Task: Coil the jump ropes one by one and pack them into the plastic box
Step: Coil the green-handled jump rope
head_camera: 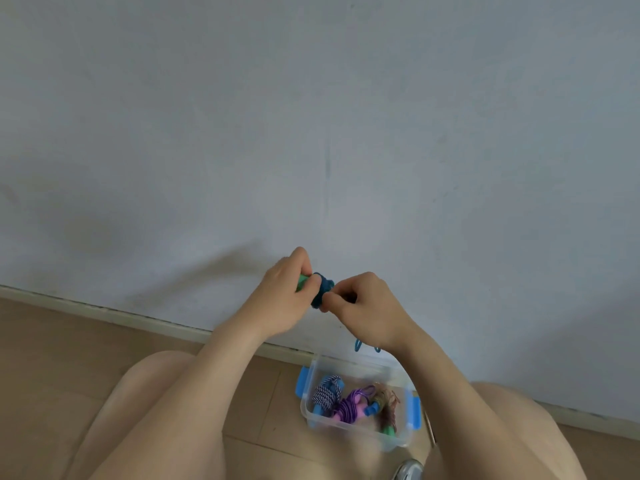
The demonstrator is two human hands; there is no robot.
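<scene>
Just between the two raised hands sits the teal jump rope [323, 289], wound into a tight, dark bundle round its green handle [302, 281]. The left hand [287, 301] has its fingers curled round that handle, thumb against the coil. The right hand [367, 306] pinches the coil's other side with thumb and fingertips, the remaining fingers tucked in. Two loose teal loops [358, 344] dangle just below the right wrist. Well beneath the right forearm, the clear plastic box [394, 439] with blue latches [414, 412] stands open on the floor, holding a blue-and-white striped rope [325, 393], a purple rope [349, 407] and a brownish rope [388, 400].
</scene>
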